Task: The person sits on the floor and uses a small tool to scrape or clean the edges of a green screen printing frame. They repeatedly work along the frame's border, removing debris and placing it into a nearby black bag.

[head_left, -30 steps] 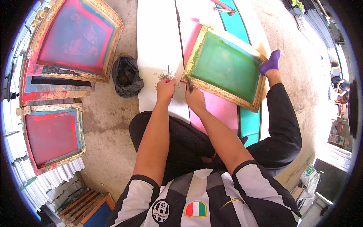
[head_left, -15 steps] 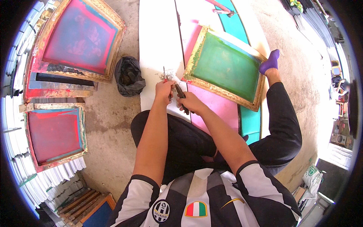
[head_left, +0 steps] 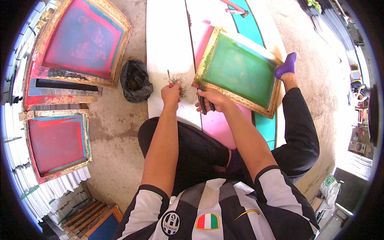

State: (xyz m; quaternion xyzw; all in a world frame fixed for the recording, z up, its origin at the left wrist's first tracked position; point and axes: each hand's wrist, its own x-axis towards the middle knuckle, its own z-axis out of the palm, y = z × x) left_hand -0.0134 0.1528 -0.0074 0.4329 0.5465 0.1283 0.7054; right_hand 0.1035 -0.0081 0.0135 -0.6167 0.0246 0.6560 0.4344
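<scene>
My left hand [head_left: 171,95] is closed around a screwdriver [head_left: 168,75] with a bit of red at its handle, its thin shaft pointing away from me. My right hand [head_left: 214,99] grips dark-handled pliers [head_left: 203,105]. Their jaws are at the near left corner of a wooden screen-printing frame [head_left: 236,97] with green mesh; whether they touch the wood I cannot tell. Between my hands a loose heap of thin bits [head_left: 183,89], like bent staples, lies on the white part of the board.
A black plastic bag [head_left: 136,81] stands open on the floor at the left. Frames with pink-red mesh [head_left: 86,42] lean against white stacks beyond it. My foot in a purple sock [head_left: 286,66] rests against the green frame's right corner. A hammer [head_left: 236,8] lies at the far end.
My right hand has moved right with the pliers, from beside my left hand to the frame's corner. My left hand has shifted slightly left, leaving the heap more exposed.
</scene>
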